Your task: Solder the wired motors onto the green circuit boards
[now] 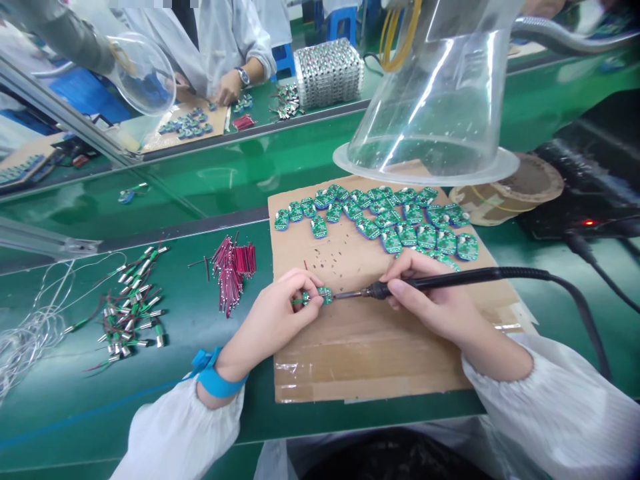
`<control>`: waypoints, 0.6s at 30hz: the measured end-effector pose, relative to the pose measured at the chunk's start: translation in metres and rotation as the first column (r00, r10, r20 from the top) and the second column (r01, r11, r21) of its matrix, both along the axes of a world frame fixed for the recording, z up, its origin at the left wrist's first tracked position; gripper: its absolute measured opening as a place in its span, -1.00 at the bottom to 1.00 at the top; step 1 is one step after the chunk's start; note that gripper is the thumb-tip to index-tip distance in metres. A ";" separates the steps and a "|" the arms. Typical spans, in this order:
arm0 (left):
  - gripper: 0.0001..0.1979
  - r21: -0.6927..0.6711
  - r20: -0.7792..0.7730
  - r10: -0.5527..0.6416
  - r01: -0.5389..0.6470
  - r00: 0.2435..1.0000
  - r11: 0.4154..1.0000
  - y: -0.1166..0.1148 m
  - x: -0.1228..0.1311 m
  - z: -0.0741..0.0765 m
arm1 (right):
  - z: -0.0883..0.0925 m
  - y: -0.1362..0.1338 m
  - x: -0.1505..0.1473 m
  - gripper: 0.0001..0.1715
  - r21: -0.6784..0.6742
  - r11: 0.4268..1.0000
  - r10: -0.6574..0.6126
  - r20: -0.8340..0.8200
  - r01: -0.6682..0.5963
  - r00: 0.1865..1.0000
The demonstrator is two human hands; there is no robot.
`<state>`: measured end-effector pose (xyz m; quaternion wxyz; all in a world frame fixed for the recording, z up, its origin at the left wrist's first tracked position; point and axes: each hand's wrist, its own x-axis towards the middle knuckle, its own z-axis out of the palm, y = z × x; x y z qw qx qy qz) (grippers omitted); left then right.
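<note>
A green-topped worktop is stretching across the view, with an aluminium rail running along its far side. Beyond the rail, a co-worker in a white coat is working at a second bench, and blue stools are standing further back. A clear funnel-shaped fume hood is hanging over the far edge of a cardboard sheet, which is lying toward the worktop's near edge. A solder spool and a black soldering station are sitting near the right edge. Toward the left edge, silver cylinders with green wires are lying heaped beside a bundle of red-sleeved wires. Rows of green circuit boards are covering the cardboard's far half. Above its near half, the left hand, wearing a blue wrist strap, is keeping a clenched grip on a small green circuit board. The right hand is clenching a soldering iron, its tip just at the board.
</note>
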<state>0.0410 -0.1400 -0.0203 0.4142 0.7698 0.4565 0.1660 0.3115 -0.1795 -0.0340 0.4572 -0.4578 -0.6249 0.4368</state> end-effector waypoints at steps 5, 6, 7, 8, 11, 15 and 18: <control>-0.90 0.020 -0.003 0.014 -0.014 1.000 1.000 -0.001 0.001 -0.001 | 0.002 0.000 -0.001 -0.84 0.000 1.000 0.004 0.009 -0.004 1.000; -0.90 0.025 -0.003 0.019 -0.019 1.000 1.000 -0.001 0.002 -0.001 | 0.002 0.000 -0.001 -0.84 0.000 1.000 0.003 0.010 -0.003 1.000; -0.90 0.029 -0.001 0.022 -0.022 1.000 0.999 -0.001 0.002 -0.001 | 0.002 0.000 -0.001 -0.84 -0.002 1.000 0.003 0.013 -0.003 1.000; -0.90 0.032 0.001 0.024 -0.024 1.000 0.999 -0.002 0.002 -0.002 | 0.002 0.000 -0.001 -0.84 -0.001 1.000 0.004 0.014 -0.004 1.000; -0.90 0.037 0.007 0.025 -0.025 1.000 0.999 -0.002 0.003 -0.002 | 0.001 0.000 -0.001 -0.84 -0.002 1.000 -0.006 0.000 0.006 1.000; -0.89 0.037 0.011 0.022 -0.022 1.000 0.999 -0.003 0.002 -0.002 | 0.001 0.000 0.000 -0.83 -0.027 0.999 -0.039 -0.042 0.037 0.998; -0.89 0.036 0.013 0.020 -0.021 1.000 0.999 -0.003 0.002 -0.002 | 0.002 0.000 -0.001 -0.82 -0.036 0.998 -0.050 -0.053 0.048 0.997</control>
